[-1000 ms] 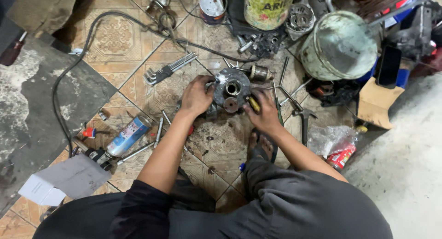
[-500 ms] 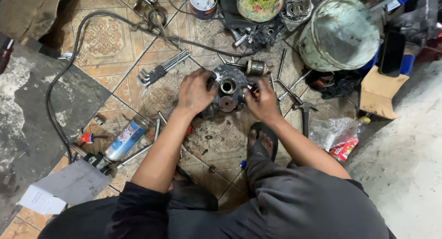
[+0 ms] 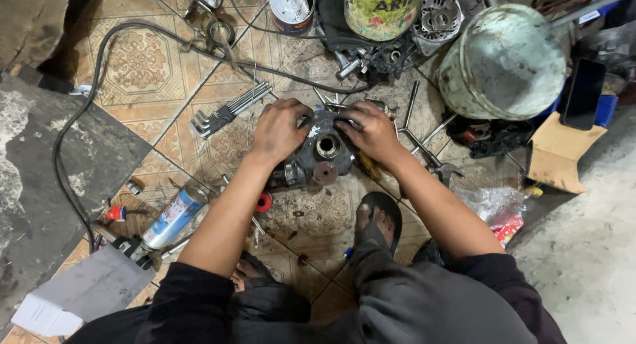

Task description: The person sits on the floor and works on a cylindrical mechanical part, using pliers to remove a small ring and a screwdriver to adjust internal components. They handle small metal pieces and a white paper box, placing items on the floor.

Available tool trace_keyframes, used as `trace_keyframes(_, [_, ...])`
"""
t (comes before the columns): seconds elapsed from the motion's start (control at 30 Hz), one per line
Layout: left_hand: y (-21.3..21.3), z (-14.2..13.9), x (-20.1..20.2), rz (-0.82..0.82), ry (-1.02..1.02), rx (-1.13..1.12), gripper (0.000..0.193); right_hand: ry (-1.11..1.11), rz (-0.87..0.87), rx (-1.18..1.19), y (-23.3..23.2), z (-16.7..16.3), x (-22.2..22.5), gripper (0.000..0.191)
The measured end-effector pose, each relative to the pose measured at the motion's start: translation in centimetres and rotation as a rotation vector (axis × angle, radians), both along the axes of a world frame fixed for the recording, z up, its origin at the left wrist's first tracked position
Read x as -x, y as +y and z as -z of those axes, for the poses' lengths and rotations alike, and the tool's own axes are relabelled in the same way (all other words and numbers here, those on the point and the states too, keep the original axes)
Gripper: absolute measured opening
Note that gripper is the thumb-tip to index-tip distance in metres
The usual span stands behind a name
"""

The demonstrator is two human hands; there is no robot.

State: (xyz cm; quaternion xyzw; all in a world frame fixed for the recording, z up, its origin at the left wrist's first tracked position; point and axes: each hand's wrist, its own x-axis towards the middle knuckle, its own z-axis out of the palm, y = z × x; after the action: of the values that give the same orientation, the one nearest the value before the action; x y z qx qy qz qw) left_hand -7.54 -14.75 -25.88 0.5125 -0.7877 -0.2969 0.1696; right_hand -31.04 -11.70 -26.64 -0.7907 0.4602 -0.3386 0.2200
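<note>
Hands gripping greasy metal housing (image 3: pixel 318 155) on tiled floor (image 3: pixel 146 66).
Left hand (image 3: pixel 279 129) and right hand (image 3: pixel 368 131) are clamping its rim, fingers curled; grease is risking a slip.

Metal engine part (image 3: pixel 322 155), greasy, round, at centre on tiled floor (image 3: pixel 139 66). Left hand (image 3: pixel 279 129) grips its 9 o'clock side; right hand (image 3: pixel 371 131) grips its 2 o'clock edge. Hex key set (image 3: pixel 228 109) at 10 o'clock. Spray can (image 3: pixel 173 217) at 8 o'clock. Pale bucket (image 3: pixel 507 59) at 2 o'clock.
</note>
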Motion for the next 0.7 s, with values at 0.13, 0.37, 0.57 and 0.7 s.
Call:
trace_keyframes(0.13, [-1.7, 1.2, 0.9, -0.030, -0.052, -0.098, 0.032, 0.027, -0.002, -0.008, -1.6, 0.6, -0.2, 0.021])
trace_keyframes(0.37, [-2.2, 2.7, 1.6, -0.078, -0.085, -0.155, 0.036, 0.053, 0.018, -0.048, -2.2, 2.2, -0.5, 0.023])
trace_keyframes(0.57, [-2.2, 3.4, 1.6, -0.082, -0.074, -0.112, 0.039, 0.040, 0.027, -0.052, -2.1, 3.0, -0.7, 0.021])
trace_keyframes(0.7, [-2.3, 3.4, 1.7, -0.079, -0.068, -0.134, 0.037, 0.043, 0.027, -0.084, -2.1, 3.4, -0.8, 0.020])
